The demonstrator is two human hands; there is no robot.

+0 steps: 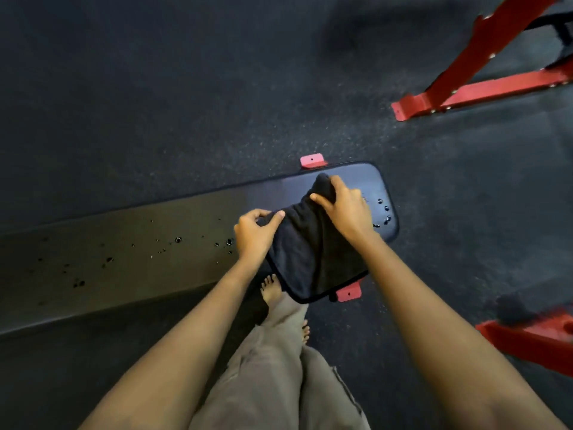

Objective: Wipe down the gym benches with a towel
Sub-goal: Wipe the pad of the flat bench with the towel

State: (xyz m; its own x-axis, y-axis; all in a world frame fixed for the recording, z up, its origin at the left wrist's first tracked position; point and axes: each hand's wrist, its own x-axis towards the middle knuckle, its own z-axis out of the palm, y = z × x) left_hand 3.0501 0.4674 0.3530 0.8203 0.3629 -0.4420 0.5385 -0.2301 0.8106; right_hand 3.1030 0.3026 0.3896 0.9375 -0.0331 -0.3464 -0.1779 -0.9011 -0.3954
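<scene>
Head view: L hand [252, 235] & R hand [345, 207] grips both clamped on towel [310, 256], R end of surface [124, 252]; most drops [177, 240] lay L along its long axis, nearer L hand.

Dark speckled rubber floor [155, 88], red frames [483, 85] right

Bench [124, 259] cut off left; red frame [496, 86] cut off right.

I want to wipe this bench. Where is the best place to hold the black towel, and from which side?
Grip the towel at its bunched far end, from above, as the right hand does: the gathered folds there give bulk to hold. The left hand pinches its left edge. The near part hangs flat over the bench.
</scene>
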